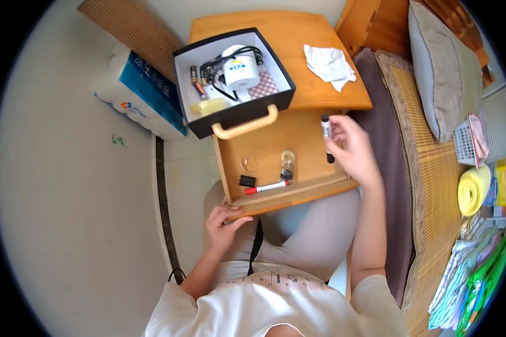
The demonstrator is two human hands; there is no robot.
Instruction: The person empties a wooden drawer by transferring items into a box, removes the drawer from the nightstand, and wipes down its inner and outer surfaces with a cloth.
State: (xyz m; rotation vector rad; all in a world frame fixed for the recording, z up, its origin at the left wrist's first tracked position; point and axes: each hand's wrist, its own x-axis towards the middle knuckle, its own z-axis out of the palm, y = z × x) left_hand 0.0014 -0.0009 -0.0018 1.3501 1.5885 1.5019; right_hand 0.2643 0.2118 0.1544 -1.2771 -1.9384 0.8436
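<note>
An open wooden drawer [309, 135] sits in front of me. My right hand [351, 146] pinches a black-and-white marker [326, 132] upright over the drawer's right side. My left hand [224, 221] grips the drawer's front edge [264, 208] at its left corner. Inside the drawer lie a red-and-white marker [267, 187], a black plug adapter [247, 181], a thin pale cable [248, 164] and a small clear packet [287, 168]. A black box [230, 115] with a wooden handle [245, 123] stands at the drawer's back left, holding a white cup-like device [241, 72], batteries and black cable.
A white cloth [329, 64] lies on the wooden tabletop [287, 33]. Packaged paper [146, 92] stands at the left by the wall. On the right are a bed with a woven mat [433, 185], a pillow [444, 67], a yellow roll [473, 191] and folded clothes [466, 275].
</note>
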